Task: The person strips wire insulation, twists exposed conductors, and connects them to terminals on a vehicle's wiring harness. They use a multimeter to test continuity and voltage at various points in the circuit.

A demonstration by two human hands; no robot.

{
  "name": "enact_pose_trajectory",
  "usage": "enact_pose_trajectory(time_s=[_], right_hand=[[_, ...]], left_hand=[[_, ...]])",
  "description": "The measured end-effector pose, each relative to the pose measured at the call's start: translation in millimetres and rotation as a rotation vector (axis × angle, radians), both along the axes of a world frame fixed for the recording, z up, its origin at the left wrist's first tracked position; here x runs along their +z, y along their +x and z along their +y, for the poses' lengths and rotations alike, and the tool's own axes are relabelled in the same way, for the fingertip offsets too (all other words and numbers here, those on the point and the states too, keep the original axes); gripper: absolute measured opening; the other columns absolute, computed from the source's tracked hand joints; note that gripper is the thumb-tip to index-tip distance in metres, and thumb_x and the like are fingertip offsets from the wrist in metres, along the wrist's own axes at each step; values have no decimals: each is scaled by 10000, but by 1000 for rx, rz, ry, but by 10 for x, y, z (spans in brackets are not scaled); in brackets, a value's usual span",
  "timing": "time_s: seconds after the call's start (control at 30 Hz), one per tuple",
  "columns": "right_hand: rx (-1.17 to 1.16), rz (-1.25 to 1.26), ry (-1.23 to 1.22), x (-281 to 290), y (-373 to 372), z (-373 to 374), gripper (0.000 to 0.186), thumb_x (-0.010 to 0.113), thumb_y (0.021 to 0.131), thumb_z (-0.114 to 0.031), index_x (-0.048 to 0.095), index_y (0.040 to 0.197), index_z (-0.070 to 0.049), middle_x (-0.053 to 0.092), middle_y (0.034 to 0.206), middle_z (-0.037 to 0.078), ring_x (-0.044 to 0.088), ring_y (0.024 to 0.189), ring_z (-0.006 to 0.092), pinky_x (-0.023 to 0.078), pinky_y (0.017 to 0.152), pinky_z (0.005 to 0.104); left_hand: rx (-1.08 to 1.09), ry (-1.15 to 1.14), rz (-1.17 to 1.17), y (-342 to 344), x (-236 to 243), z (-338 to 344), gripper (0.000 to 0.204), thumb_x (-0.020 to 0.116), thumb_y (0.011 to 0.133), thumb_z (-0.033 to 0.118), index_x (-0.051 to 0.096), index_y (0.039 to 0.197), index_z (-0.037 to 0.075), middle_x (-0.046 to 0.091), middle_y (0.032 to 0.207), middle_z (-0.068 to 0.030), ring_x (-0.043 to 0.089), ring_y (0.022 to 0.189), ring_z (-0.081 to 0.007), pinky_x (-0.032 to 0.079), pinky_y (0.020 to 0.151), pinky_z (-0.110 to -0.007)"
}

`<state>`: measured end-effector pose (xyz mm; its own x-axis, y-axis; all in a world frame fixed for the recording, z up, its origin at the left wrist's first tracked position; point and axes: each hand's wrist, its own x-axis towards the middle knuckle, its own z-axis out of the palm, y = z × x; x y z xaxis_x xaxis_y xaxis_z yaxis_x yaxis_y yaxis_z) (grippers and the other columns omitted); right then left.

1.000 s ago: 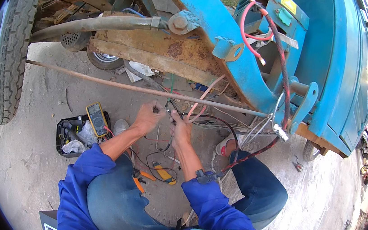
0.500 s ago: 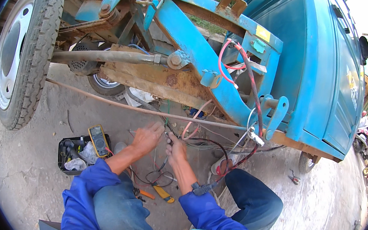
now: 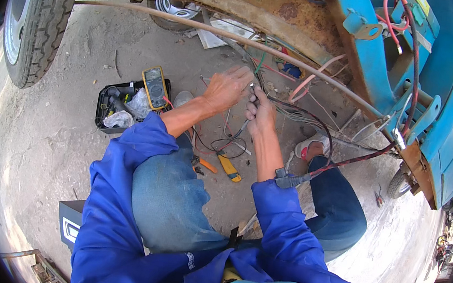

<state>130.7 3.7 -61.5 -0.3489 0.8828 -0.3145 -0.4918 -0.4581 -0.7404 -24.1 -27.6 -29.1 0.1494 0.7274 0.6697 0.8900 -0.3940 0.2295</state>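
My left hand (image 3: 229, 90) has its fingers closed at a bundle of thin wires (image 3: 260, 77) below the vehicle frame; what it pinches is hidden. Just right of it, my right hand (image 3: 262, 111) is wrapped round a dark cable (image 3: 239, 128), whose small silvery end shows at the fingertips, close to my left hand's. Part of this cable hangs below the right hand towards loose loops on the ground. A green wire (image 3: 260, 61) rises out of the bundle. Near my right forearm, a thick cable ends in a grey plug (image 3: 287, 180).
A yellow multimeter (image 3: 155, 87) leans on a black toolbox (image 3: 99, 114) at left. A yellow utility knife (image 3: 229, 168) and an orange-handled tool (image 3: 207, 165) lie between my legs. Pliers (image 3: 379, 198) lie far right. A rusty rod (image 3: 216, 31) crosses beyond my hands, beside a tyre (image 3: 51, 15).
The view has tilted down, so the ground and my lap show more and the blue frame sits higher. Both hands stay close together at the wires.
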Motion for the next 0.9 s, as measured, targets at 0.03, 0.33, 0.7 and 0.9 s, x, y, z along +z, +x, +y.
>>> enact_pose_trajectory(time_s=[0.03, 0.33, 0.7, 0.9], right_hand=[[1, 27, 22, -4, -1, 7, 160, 681, 995, -232, 633, 953, -86, 530, 786, -29, 373, 523, 52, 256, 440, 238], [12, 59, -6, -15, -4, 23, 158, 630, 1036, -240, 615, 1029, -83, 533, 810, -35, 379, 528, 45, 273, 448, 219], [-4, 25, 52, -43, 128, 29, 191, 657, 1032, -240, 609, 978, -63, 521, 835, -23, 391, 563, 50, 283, 461, 222], [-20, 35, 88, -39, 163, 10, 111, 685, 1009, -192, 615, 982, -111, 561, 851, -28, 393, 559, 33, 269, 454, 209]], left_hand=[[13, -51, -74, 10, -22, -6, 196, 722, 805, 104, 567, 919, 68, 618, 948, -106, 650, 938, -354, 542, 678, -480], [30, -164, -493, 36, -160, 79, 154, 737, 853, 123, 625, 909, 34, 676, 817, -128, 668, 738, -311, 511, 675, -426], [-88, -461, -758, -23, -220, 84, 197, 765, 900, 188, 708, 946, 6, 646, 789, -13, 519, 714, -87, 446, 652, -292], [-99, -503, -765, -21, -182, 71, 261, 698, 956, 253, 706, 944, -7, 663, 798, -39, 547, 736, -110, 458, 678, -310]])
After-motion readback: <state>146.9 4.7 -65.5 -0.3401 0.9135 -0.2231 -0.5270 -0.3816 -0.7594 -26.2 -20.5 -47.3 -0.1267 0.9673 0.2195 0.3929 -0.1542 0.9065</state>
